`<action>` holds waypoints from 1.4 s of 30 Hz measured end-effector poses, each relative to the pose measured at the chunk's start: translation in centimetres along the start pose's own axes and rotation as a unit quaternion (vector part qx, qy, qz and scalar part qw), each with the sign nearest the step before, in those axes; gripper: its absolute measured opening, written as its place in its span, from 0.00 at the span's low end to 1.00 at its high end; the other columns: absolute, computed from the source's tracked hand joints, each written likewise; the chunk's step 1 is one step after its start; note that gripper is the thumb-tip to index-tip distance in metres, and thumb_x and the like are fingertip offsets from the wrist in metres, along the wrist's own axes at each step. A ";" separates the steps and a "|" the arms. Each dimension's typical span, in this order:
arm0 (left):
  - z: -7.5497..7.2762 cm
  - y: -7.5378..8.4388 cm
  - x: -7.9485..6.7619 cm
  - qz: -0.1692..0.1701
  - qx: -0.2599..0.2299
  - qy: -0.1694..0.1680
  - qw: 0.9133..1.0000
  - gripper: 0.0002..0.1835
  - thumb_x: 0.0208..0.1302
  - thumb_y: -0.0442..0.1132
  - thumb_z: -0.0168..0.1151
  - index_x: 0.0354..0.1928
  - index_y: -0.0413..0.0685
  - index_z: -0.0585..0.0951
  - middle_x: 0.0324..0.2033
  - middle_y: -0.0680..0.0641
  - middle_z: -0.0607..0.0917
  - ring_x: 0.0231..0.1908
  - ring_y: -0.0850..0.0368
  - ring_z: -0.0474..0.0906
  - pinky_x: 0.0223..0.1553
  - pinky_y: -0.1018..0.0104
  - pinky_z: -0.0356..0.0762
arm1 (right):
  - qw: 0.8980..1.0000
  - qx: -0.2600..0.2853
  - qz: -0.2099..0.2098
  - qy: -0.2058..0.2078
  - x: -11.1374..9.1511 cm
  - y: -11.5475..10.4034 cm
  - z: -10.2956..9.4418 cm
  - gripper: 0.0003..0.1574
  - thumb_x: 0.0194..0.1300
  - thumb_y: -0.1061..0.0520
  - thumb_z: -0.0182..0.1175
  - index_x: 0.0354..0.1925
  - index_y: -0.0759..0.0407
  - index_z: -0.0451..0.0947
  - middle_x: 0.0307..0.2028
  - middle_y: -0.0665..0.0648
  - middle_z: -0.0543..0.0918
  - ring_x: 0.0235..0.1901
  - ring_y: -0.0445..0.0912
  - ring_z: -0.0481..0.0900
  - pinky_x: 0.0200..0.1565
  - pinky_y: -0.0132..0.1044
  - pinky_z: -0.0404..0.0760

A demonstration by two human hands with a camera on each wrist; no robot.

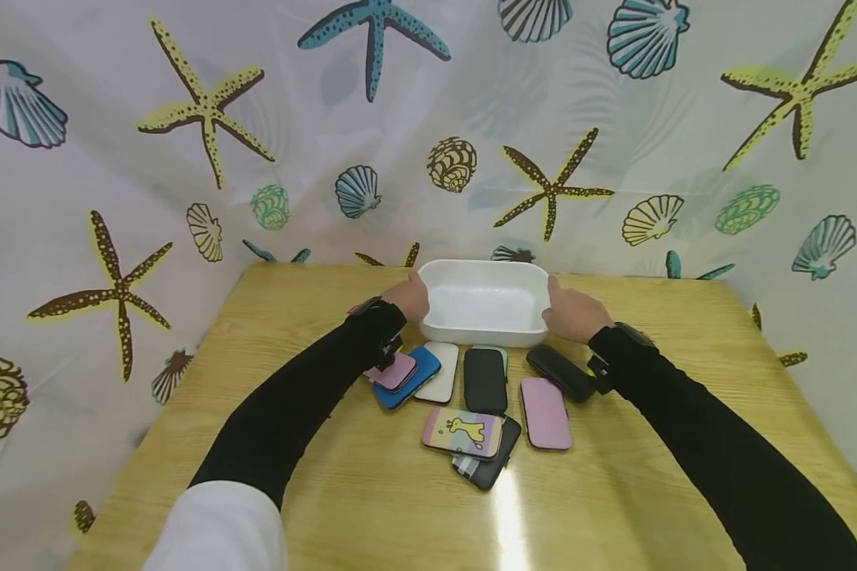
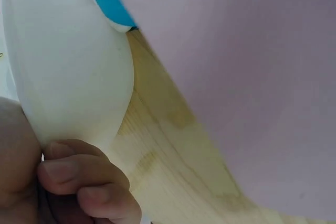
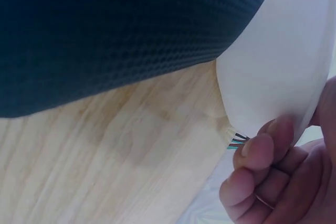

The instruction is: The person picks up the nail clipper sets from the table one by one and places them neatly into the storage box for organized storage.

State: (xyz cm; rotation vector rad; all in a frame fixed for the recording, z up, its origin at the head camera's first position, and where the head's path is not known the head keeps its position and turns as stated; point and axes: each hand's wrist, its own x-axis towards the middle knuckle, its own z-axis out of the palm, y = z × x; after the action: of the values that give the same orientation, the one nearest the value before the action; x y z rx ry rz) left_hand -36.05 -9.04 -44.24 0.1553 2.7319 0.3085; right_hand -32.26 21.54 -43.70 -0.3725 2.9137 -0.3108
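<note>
A white oval-cornered plastic basin (image 1: 486, 301) stands near the back edge of the table, with nothing inside it. My left hand (image 1: 409, 296) grips its left end, thumb over the rim and fingers curled beneath, as the left wrist view shows on the basin's wall (image 2: 68, 66). At the opposite end my right hand (image 1: 577, 312) pinches the rim the same way; in the right wrist view its curled fingers (image 3: 257, 150) lie against the outer wall. Close below my left wrist is a pink case (image 1: 394, 371), and near my right wrist a dark textured case (image 1: 560, 371).
Several flat cases lie in front of the basin: a blue one (image 1: 417, 377), a white one (image 1: 439, 373), a black one (image 1: 486, 381), a pink one (image 1: 546, 414), and a giraffe-printed one (image 1: 463, 432) over a dark one (image 1: 496, 464). A shell-patterned cloth (image 1: 428, 214) hangs behind the wooden table (image 1: 371, 492).
</note>
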 end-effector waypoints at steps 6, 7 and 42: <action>-0.2 0.7 -0.2 -0.001 -0.007 0.003 1.000 0.38 0.78 0.38 0.43 0.77 0.31 0.36 0.29 0.46 0.78 0.24 0.55 0.72 0.25 0.67 0.64 | 1.000 0.002 -0.004 0.005 -0.5 0.4 -0.6 0.44 0.73 0.55 0.47 0.77 0.75 0.43 0.25 0.60 0.78 0.20 0.49 0.70 0.25 0.41 0.64; -0.2 0.7 -0.2 0.000 -0.009 0.003 1.000 0.38 0.78 0.38 0.43 0.77 0.31 0.36 0.29 0.46 0.77 0.24 0.56 0.72 0.25 0.67 0.64 | 1.000 -0.002 -0.003 0.008 -0.5 0.4 -0.6 0.44 0.74 0.54 0.47 0.77 0.74 0.44 0.25 0.60 0.78 0.21 0.49 0.70 0.25 0.41 0.65; 0.2 0.7 -0.4 -0.008 0.002 0.013 1.000 0.38 0.77 0.38 0.43 0.77 0.29 0.38 0.20 0.47 0.74 0.17 0.56 0.68 0.23 0.65 0.63 | 0.966 0.039 -0.185 -0.176 -9.4 1.0 -0.9 0.67 0.46 0.67 0.72 0.80 0.46 0.53 0.77 0.67 0.52 0.71 0.66 0.57 0.58 0.58 0.71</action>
State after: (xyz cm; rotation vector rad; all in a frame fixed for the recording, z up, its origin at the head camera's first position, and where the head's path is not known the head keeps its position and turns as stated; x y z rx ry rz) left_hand -35.55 -8.37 -44.12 0.1324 2.7580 0.3032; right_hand -23.72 25.15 -41.57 -0.8650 2.4656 -0.3677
